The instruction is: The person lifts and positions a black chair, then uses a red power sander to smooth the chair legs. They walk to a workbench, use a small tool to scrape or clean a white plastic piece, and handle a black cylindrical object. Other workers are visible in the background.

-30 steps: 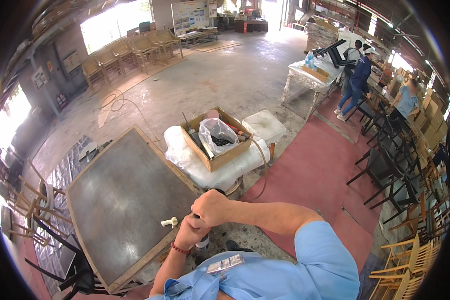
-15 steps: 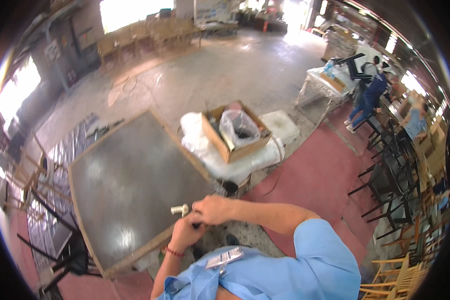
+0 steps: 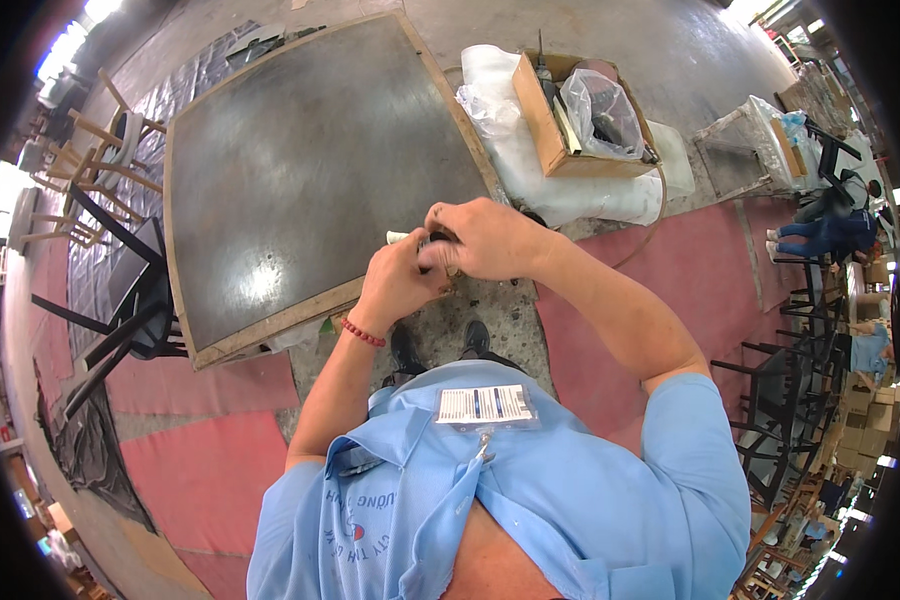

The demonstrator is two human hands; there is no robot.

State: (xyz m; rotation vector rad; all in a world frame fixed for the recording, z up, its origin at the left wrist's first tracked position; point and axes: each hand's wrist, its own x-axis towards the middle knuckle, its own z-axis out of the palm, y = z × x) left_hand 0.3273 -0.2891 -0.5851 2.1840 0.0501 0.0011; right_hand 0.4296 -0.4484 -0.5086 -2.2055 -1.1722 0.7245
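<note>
Both hands meet in front of my chest, over the near right corner of a dark-topped table point(image 3: 310, 160) with a wooden rim. My left hand point(image 3: 395, 282), with a red bead bracelet at its wrist, is closed around a small object with a pale cream end point(image 3: 397, 237) and a dark part point(image 3: 438, 237). From the right, my right hand point(image 3: 495, 240) bends its fingers over the same object, touching the left fingers. Most of the object is hidden, so its kind cannot be made out.
Beyond the table's right edge, a cardboard box point(image 3: 560, 155) with a plastic bag rests on a white wrapped roll point(image 3: 610, 205). Black chairs point(image 3: 135, 290) stand at left, more point(image 3: 770, 385) at right. Red mats point(image 3: 670, 270) cover the floor. People point(image 3: 835, 225) work at far right.
My view has tilted downward, so the table and hands sit higher in the picture. Less of the cream end shows beside my left hand, and my right fingers have shifted over the object.
</note>
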